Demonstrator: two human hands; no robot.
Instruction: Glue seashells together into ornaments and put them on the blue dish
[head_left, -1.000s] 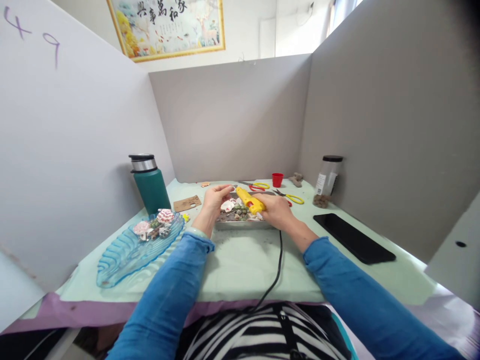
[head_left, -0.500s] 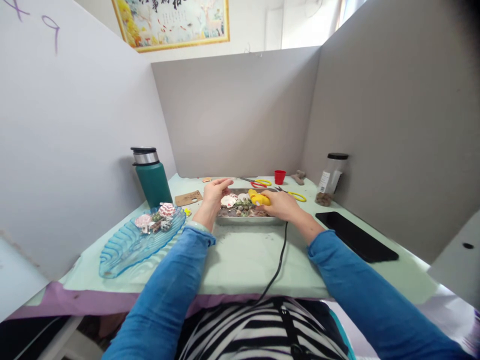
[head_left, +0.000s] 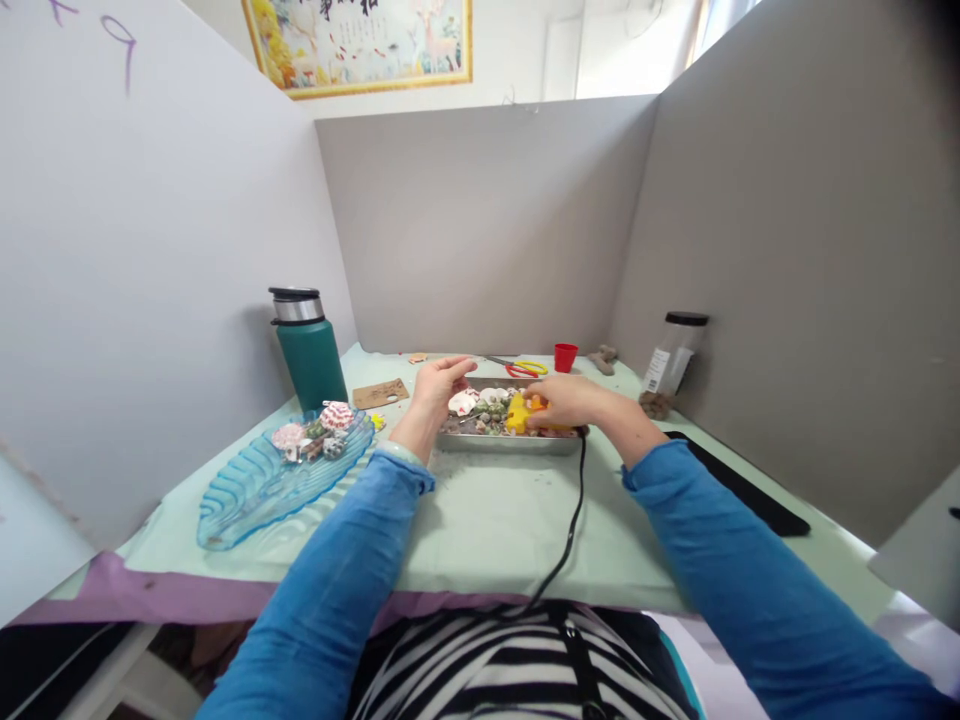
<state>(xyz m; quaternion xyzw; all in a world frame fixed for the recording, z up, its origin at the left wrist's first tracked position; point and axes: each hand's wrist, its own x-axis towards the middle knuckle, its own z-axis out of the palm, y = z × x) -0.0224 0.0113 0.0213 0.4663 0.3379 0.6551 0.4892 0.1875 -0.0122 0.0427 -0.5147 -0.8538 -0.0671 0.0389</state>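
Observation:
In the head view, my right hand (head_left: 568, 400) is closed around a yellow glue gun (head_left: 517, 414), whose black cord runs down over the table's front edge. The gun is over the right half of a shallow metal tray (head_left: 510, 443). White shells (head_left: 463, 403), green succulent-like bits and small brownish pieces fill the tray. By the tray's far left corner is my left hand (head_left: 439, 390), its thumb and fingers pressed together. Whatever they may pinch is too small to make out.
A blue glass dish (head_left: 255, 500) with shells and a green bottle (head_left: 309, 360) stand left. Behind are a cardboard piece (head_left: 380, 393), scissors (head_left: 525, 368) and a red cup (head_left: 565, 357). A jar (head_left: 673, 360) and black phone-like slab (head_left: 750, 490) lie right; grey panels enclose the table.
My right hand has turned the glue gun, and its yellow body now points lower into the tray. My left hand stays in nearly the same place. The whole view has shifted slightly.

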